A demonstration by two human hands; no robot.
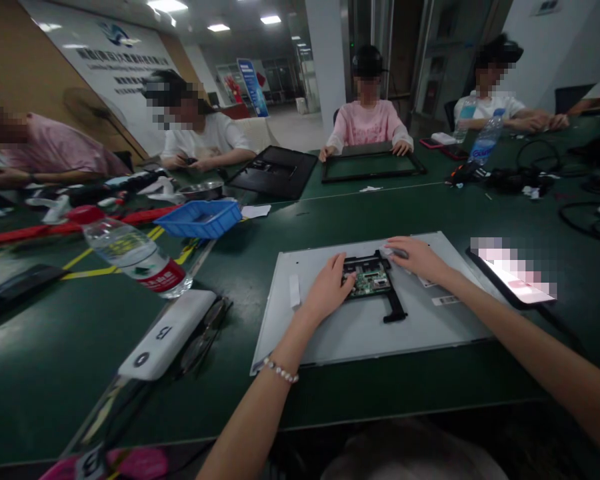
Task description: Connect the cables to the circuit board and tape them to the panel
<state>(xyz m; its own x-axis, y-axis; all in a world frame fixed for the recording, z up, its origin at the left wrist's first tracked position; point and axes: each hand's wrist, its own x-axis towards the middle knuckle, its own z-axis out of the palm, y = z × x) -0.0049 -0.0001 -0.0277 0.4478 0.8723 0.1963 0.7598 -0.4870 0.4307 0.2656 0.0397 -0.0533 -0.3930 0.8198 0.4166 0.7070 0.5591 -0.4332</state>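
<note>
Circuit board [373, 283], set in a black bracket [395, 309], lying on a big grey panel [305, 340] on the counter [330, 210], right between the hands. From where I'm standing, the left hand [327, 287] has its fingers bent over the board's left side, thumb on it, but I can't tell if they're gripping or just resting. Right hand [420, 257] has its fingers pinched on some small grey piece [399, 253] by the bracket's top corner; too small to say what. I'd pin the bracket by its edges, off the components, and use light pressure, since that panel underneath probably scratches or flexes easily.

Eyeglasses [200, 343] and a white power bank [167, 337] sit just left of the panel, so mind that elbow. Phone [515, 277] is close on the right, kinda tight for that forearm. Further out, bottle [135, 253] and blue tray [200, 221], both clear of the work. Across the counter, someone in pink [367, 123] has both hands on a black frame [375, 176].
</note>
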